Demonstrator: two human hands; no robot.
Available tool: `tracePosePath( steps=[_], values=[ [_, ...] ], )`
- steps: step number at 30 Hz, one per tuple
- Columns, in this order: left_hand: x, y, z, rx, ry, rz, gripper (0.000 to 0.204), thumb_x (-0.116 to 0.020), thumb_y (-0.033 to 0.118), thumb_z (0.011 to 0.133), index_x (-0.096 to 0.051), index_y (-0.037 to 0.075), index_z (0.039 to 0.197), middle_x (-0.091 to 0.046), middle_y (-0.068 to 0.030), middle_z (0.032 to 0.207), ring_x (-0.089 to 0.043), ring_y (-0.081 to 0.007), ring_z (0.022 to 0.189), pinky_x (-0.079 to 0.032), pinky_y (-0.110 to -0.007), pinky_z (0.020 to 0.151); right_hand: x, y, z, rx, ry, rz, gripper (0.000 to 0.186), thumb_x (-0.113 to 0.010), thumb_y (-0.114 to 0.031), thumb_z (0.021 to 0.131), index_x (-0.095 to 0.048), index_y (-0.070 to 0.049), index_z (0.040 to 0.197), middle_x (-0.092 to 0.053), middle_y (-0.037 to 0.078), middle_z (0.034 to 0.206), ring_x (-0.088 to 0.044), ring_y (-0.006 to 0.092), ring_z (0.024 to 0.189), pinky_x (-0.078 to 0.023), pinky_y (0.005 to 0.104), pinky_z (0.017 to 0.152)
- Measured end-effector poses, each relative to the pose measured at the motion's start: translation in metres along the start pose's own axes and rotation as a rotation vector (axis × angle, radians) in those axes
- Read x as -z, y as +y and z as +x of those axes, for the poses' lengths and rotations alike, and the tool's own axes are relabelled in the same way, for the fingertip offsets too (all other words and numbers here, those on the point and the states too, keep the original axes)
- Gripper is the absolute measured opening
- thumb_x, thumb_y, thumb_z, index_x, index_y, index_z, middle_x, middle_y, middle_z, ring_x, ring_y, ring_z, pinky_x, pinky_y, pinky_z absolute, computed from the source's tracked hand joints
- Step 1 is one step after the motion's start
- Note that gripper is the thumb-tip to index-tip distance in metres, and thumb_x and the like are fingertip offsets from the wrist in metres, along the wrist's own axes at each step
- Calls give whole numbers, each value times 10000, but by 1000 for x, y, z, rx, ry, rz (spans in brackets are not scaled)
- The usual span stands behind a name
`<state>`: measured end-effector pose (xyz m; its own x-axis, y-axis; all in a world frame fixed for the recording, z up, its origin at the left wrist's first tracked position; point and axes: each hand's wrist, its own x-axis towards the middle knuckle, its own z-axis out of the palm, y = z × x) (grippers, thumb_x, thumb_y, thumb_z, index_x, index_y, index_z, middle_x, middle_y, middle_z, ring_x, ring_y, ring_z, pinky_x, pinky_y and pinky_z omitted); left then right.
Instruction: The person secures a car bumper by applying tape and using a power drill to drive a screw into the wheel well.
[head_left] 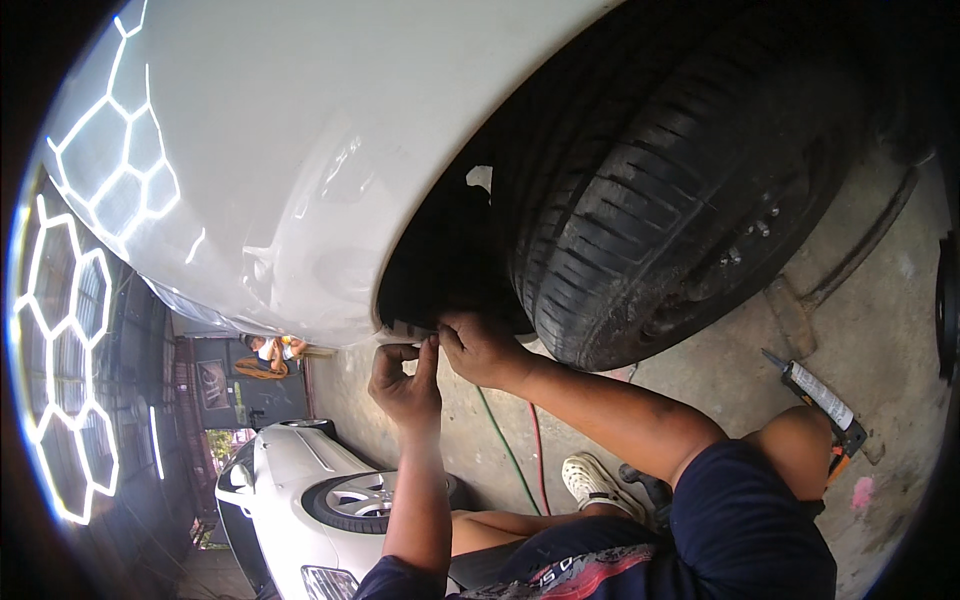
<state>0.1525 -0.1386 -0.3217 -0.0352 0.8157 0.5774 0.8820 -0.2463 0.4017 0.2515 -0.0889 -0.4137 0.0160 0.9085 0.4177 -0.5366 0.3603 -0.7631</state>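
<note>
My left hand (pixel 408 388) is closed in a pinch, thumb against forefinger, just below the lower edge of a white car body panel (pixel 300 200). Close beside it, my right hand (pixel 482 350) has its fingers curled at the bottom corner of the dark wheel arch (pixel 425 270). Both sets of fingertips nearly meet there. Whatever they pinch is too small or hidden to make out. A black tire (pixel 630 220) fills the space above and right of my right forearm.
A caulking gun with a white cartridge (pixel 822 394) lies on the concrete floor (pixel 735 385) at the right. Green (pixel 508 440) and red (pixel 538 455) hoses run along the floor. Another white car (pixel 285 465) stands lower left, and a person (pixel 277 348) is farther off.
</note>
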Motion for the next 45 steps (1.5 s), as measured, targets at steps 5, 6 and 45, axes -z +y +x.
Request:
tracePosePath(
  steps=[5,6,45],
  values=[
    [-9,3,-2,-70,63,139,242,-844,35,853,-611,30,787,-646,-16,749,-550,-90,720,-468,-254,694,1,-15,-1,13,137,-84,140,-559,-104,988,-656,-18,935,-667,213,863,-648,420,815,-517,456,725],
    [-11,5,-2,-83,71,135,247,-845,38,852,-607,32,785,-638,-14,736,-541,-91,711,-467,-257,686,-1,-13,0,34,206,-104,131,-573,-107,986,-659,-22,936,-670,208,864,-648,421,816,-517,455,724],
    [-3,2,-2,-28,0,60,247,-813,44,891,-578,41,813,-591,21,777,-522,-70,748,-428,-222,694,-5,-16,-2,-182,42,536,96,-759,-78,941,-685,-42,989,-717,15,932,-666,94,909,-550,277,852]
  ],
)
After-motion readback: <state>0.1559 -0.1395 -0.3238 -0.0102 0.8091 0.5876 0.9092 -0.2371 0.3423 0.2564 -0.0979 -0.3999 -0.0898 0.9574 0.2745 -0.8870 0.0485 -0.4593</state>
